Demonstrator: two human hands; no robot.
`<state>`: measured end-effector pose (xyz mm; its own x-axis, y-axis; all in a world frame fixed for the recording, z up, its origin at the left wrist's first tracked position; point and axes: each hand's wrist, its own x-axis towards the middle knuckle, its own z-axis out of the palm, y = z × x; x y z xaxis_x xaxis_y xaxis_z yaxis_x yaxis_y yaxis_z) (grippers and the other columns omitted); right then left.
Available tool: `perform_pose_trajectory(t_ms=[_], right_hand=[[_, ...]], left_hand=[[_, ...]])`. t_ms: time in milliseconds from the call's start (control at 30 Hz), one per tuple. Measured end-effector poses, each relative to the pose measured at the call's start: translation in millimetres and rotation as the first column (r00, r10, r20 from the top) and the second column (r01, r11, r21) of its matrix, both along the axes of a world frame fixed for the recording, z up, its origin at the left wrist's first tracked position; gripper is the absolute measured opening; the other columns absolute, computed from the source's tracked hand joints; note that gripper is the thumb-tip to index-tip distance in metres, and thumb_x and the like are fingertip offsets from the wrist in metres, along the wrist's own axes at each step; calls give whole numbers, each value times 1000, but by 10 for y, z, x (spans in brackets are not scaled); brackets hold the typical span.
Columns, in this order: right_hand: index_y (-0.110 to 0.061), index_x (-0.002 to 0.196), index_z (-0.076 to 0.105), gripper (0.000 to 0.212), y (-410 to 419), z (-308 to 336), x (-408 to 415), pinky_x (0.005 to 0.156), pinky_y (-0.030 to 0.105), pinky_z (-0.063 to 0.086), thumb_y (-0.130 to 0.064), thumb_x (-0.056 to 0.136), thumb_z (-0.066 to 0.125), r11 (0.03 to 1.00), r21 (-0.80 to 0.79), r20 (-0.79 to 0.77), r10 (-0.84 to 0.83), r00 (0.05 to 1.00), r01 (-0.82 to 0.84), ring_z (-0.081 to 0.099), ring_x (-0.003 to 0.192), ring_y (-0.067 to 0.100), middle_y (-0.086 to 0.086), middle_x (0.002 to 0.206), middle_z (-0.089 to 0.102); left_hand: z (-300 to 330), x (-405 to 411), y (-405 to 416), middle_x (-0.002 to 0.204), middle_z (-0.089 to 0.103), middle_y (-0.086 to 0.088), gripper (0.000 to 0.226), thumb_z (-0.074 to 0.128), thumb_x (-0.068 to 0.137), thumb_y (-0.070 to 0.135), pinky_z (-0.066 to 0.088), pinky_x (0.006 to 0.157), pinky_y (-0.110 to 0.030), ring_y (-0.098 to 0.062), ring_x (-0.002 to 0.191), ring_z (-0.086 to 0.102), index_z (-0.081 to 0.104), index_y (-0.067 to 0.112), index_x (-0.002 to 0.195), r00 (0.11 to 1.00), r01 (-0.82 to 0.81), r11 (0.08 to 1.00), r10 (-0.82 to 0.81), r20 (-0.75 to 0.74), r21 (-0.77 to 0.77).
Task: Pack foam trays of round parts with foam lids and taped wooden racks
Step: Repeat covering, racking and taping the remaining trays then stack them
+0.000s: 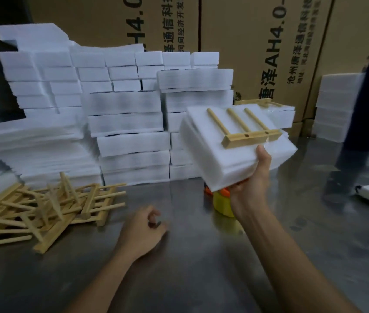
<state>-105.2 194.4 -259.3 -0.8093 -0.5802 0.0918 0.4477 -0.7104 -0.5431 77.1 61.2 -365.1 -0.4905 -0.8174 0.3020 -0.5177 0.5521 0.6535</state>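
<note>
Right hand [250, 177] grips the taped pack [235, 152] aloft, rack [246, 129] bar nearest it; finished pack [280, 114] at 1 o'clock; left hand [143, 231] loosely curled, empty.

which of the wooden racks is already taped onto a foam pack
The wooden rack lying on top of the foam pack held up in the right hand. The others lie loose in a pile of racks on the table's left.
</note>
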Motion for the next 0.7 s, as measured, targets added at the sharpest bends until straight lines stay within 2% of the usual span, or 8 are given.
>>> perform_pose_trajectory(t_ms=[100, 167, 267, 400, 500, 700], right_hand=[[-16, 126, 59, 59, 37, 148, -276, 83, 45, 58, -48, 78, 73, 979, 73, 20, -192, 981, 190, 72, 98, 24, 2, 106, 75], [-13, 124, 59, 64, 58, 286, -509, 74, 41, 61, -48, 73, 78, 954, 97, 76, -290, 954, 283, 74, 86, 20, 1, 98, 76], [-11, 126, 52, 78, 57, 519, -875, 69, 41, 62, -53, 67, 80, 920, 119, 119, -386, 915, 373, 75, 79, 18, 4, 101, 74], [-19, 116, 49, 67, -4, 786, -1309, 69, 40, 62, -54, 68, 80, 950, 86, 123, -310, 943, 301, 74, 82, 23, 8, 102, 71], [-15, 123, 51, 71, -127, 951, -1571, 69, 40, 62, -51, 70, 81, 969, 94, 134, -240, 962, 228, 73, 85, 26, 9, 106, 69], [-15, 130, 46, 73, -510, 1260, -1965, 72, 43, 62, -53, 75, 77, 931, 301, -16, -214, 977, 209, 67, 91, 25, 8, 109, 62]], left_hand=[[34, -92, -39, 81, 51, 12, 25, 61, 80, 57, 39, 66, -30, -11, 79, 53, 53, 35, 88, 967, -44, 983, 87, 240, -179], [62, -163, -67, 82, 52, 13, 27, 52, 83, 61, 41, 68, -31, -13, 83, 55, 51, 35, 90, 947, -53, 974, 119, 297, -222], [67, -265, -140, 81, 52, 12, 27, 46, 88, 60, 37, 72, -35, -16, 86, 55, 45, 33, 90, 934, -68, 974, 137, 329, -215], [67, -377, -249, 83, 59, 7, 29, 40, 90, 60, 36, 72, -36, -19, 90, 61, 42, 31, 91, 918, -53, 965, 149, 368, -258], [82, -438, -327, 76, 55, 7, 32, 39, 89, 62, 36, 70, -36, -20, 90, 63, 43, 30, 91, 909, -65, 958, 173, 380, -279], [82, -487, -379, 72, 53, 6, 37, 39, 87, 64, 35, 64, -33, -19, 89, 65, 43, 28, 90, 899, -96, 937, 227, 374, -336]])
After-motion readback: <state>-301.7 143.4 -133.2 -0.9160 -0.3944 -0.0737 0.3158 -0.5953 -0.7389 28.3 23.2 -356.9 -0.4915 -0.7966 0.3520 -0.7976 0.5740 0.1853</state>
